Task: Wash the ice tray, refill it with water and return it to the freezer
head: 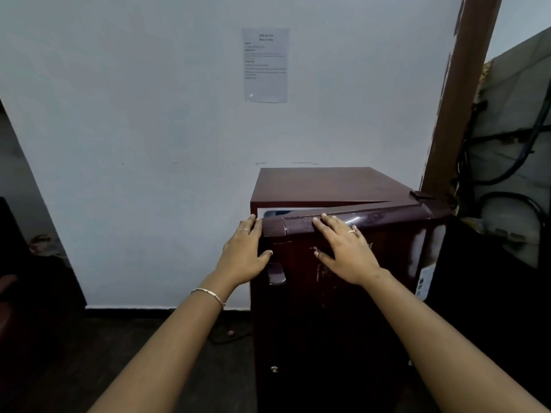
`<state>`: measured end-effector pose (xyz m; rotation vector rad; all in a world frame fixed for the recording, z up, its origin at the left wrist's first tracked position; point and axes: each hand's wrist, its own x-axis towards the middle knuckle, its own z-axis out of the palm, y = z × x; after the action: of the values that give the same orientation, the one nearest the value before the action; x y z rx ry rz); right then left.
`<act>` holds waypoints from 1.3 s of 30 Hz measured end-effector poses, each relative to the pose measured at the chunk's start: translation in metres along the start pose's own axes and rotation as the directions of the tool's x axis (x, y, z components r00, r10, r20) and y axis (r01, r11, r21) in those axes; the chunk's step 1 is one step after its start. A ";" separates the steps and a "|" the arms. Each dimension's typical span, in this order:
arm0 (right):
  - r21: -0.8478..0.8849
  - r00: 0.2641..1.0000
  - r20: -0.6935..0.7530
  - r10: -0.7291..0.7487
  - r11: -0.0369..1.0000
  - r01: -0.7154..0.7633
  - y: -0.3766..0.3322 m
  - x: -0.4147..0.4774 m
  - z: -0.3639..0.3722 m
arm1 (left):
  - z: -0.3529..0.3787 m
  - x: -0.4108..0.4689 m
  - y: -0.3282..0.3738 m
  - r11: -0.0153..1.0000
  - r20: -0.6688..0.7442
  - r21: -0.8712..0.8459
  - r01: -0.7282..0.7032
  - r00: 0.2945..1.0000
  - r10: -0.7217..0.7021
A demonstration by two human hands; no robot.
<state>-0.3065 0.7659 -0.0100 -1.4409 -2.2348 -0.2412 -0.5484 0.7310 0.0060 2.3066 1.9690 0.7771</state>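
A small maroon fridge (328,186) stands against the white wall. Its door (372,263) is slightly ajar, with a thin gap showing a pale interior (269,213) at the top left corner. My left hand (244,251) holds the door's left edge, fingers over the edge and thumb on the front near the handle (275,274). My right hand (346,248) lies flat on the door's upper front, fingers straight and reaching the top rim. The ice tray is not in view.
A printed paper sheet (266,65) is taped on the wall above. A brown wooden post (459,93) leans at the right, with black cables (507,174) and a covered object behind it. Dark floor lies to the left of the fridge, with a cord (223,338) on it.
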 end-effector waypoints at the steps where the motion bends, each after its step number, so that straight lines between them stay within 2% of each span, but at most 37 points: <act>1: -0.011 1.000 -0.008 -0.001 1.000 0.001 0.000 0.006 0.004 | 0.003 0.006 -0.004 1.000 -0.003 0.025 -0.001 1.000 0.001; 12: -0.099 0.999 -0.038 0.000 0.995 -0.004 0.010 0.053 0.038 | 0.033 0.067 -0.027 0.990 -0.034 0.132 0.058 0.998 -0.054; 20: -0.156 0.997 -0.069 0.047 0.986 -0.057 0.018 0.072 0.066 | 0.053 0.086 -0.034 0.977 -0.131 0.203 0.059 0.991 -0.032; 33: -0.110 0.998 -0.063 0.004 0.994 -0.011 0.021 0.075 0.062 | 0.058 0.086 -0.028 0.944 -0.184 0.305 0.125 0.980 -0.070; 39: -0.039 0.998 0.052 -0.029 0.999 0.031 0.015 0.070 0.033 | 0.050 0.087 -0.016 0.967 -0.138 0.177 0.184 0.977 -0.161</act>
<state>-0.3262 0.8425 -0.0070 -1.4505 -2.3069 -0.2631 -0.5366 0.8300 -0.0120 2.1870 2.3563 0.7648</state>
